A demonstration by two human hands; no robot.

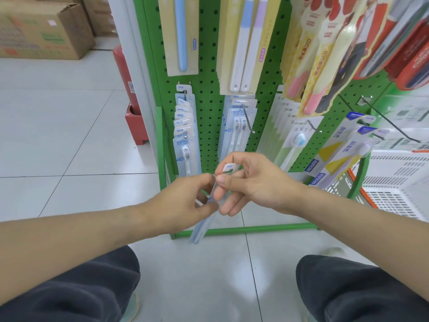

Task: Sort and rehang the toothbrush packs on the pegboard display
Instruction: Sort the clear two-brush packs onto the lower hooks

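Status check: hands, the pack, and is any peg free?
Left hand and right hand both pinch one toothbrush pack, off the pegboard, hang tab up. Bare peg at right; nothing blocks it.

A single head-worn, wide-angle view looks forward and steeply down from a crouched person, facing the green pegboard (209, 66) head-on and close; the board fills the upper middle and right of the frame, its top cut off by the upper edge; straight lines bow toward the edges; below the pegboard, both knees sit at the bottom corners, with pale floor tiles (69, 135) to the board's left; cardboard boxes (44, 29) lie farther off, up left of the board; no second view shares the scene.
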